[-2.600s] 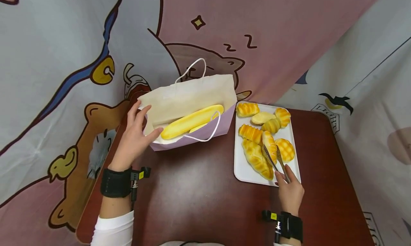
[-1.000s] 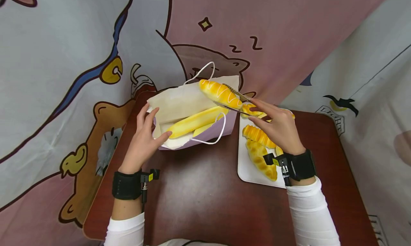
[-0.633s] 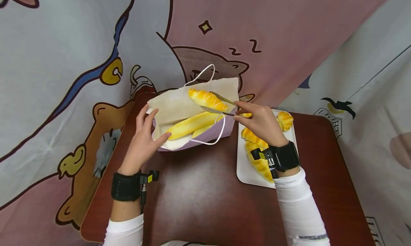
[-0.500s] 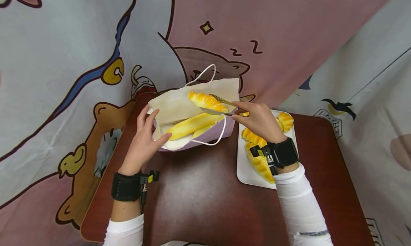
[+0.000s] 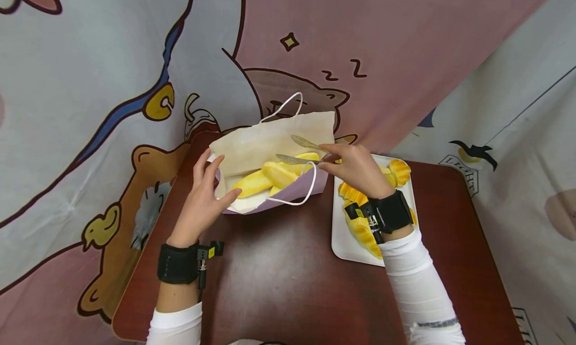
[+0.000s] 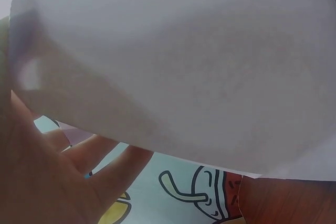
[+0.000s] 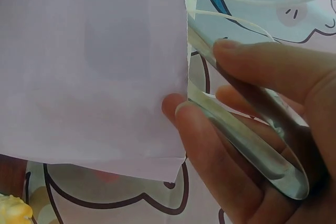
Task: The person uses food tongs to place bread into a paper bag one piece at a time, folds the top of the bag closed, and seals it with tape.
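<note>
You are touching the paper bag's [image 5: 270,142] left end with your spread left hand [image 5: 200,205]; inside, a bread roll [image 5: 280,175] is crossing a longer loaf [image 5: 250,183]. You seem to be releasing it, your right hand [image 5: 357,170] gripping tongs [image 5: 294,160] with parted tips, and the next move is probably calling for clearing the near cord handle [image 5: 292,204]. Rightward, your right forearm [image 5: 416,280] is partly hiding breads [image 5: 362,232] on the white tray [image 5: 344,247].

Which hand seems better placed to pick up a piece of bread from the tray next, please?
Probably the right hand: it holds the tongs, their tips apart with no bread between them, and is nearer the tray. The left hand is farther away, holding the paper bag's left edge.
</note>
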Motion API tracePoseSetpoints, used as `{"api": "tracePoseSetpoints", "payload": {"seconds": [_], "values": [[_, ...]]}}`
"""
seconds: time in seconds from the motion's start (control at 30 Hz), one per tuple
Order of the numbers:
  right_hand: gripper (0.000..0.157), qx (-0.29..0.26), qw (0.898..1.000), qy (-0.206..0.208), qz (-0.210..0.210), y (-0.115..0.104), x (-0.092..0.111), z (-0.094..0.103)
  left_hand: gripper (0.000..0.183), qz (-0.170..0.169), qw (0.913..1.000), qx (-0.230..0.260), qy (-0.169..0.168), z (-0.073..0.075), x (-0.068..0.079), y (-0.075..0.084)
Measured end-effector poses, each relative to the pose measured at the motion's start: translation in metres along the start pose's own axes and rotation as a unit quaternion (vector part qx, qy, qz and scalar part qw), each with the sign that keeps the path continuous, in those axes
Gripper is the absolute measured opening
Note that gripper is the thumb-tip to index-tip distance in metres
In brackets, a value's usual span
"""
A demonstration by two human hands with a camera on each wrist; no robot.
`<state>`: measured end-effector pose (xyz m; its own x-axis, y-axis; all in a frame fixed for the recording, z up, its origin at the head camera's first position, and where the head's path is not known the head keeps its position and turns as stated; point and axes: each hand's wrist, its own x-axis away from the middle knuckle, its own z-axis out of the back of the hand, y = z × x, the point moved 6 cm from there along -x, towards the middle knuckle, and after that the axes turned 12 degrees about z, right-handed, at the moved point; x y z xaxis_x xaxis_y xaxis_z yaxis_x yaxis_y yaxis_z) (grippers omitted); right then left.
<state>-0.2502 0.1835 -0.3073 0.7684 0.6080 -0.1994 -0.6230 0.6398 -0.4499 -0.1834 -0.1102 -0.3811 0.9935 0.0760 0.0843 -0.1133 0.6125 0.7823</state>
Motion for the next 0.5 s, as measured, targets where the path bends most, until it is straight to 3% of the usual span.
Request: {"api": "tracePoseSetpoints", "payload": {"seconds": [0.5], "values": [[0.05,-0.011,1.0,0.019,-0.01,0.0021,0.0068,0.0024,0.082,-0.001,1.0,-0.008,0.004,0.0,-0.0013,0.0024]]}}
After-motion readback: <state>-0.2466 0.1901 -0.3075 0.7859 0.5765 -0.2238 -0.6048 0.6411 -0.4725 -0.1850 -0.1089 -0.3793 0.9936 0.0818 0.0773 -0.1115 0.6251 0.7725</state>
